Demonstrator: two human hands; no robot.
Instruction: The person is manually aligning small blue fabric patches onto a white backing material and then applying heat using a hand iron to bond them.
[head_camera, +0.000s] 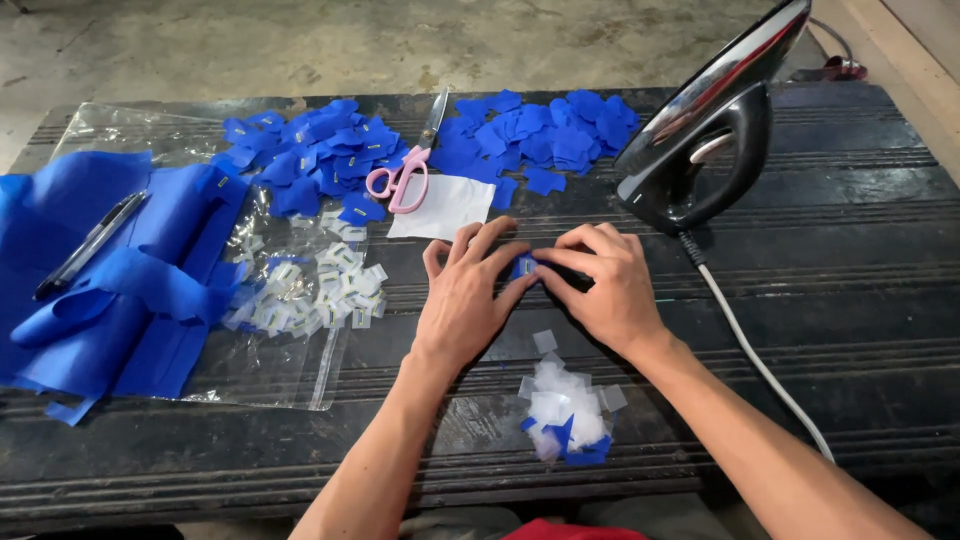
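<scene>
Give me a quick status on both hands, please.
Left hand and right hand pinch one small blue fabric piece on the table. Iron upright, clear.

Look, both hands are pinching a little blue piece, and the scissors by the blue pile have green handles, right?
Not quite. In the head view the scissors have pink handles, not green. The rest holds: both the left hand and right hand pinch a small blue fabric piece.

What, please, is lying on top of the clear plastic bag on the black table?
On the clear plastic bag lie small white tags, some blue fabric cut-outs and part of the large blue cloth. Whatever the cloth covers cannot be seen.
</scene>
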